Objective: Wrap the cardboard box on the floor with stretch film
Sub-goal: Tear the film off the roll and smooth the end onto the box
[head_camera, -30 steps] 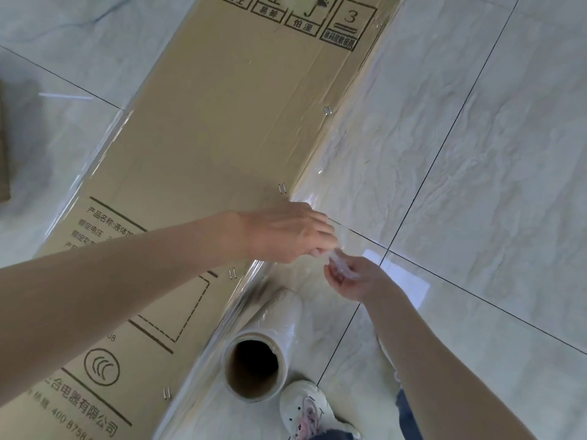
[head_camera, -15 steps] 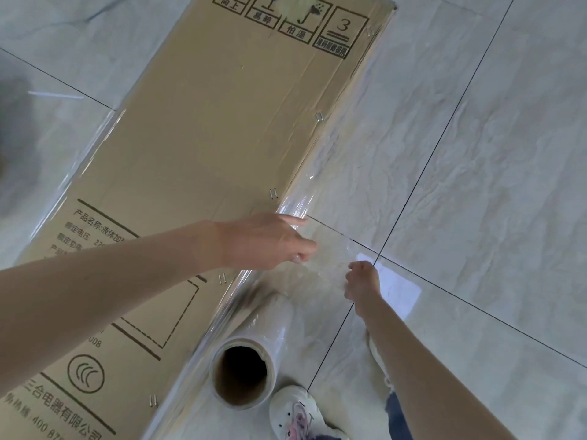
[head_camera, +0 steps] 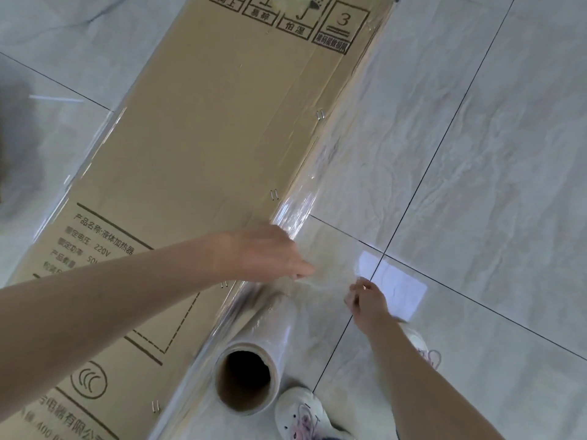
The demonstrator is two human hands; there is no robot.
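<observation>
Right hand (head_camera: 365,300) grips a pinched strand of stretch film (head_camera: 324,281), left hand (head_camera: 270,254) (fingers extended) pressing film at the edge of the cardboard box (head_camera: 206,147) on the floor (head_camera: 476,154), the roll (head_camera: 254,360) alongside.

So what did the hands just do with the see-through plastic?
The right hand, pinching the clear stretch film, pulled away from the left hand, stretching the film out. The long brown cardboard box and the film roll with its cardboard core stayed put.
</observation>
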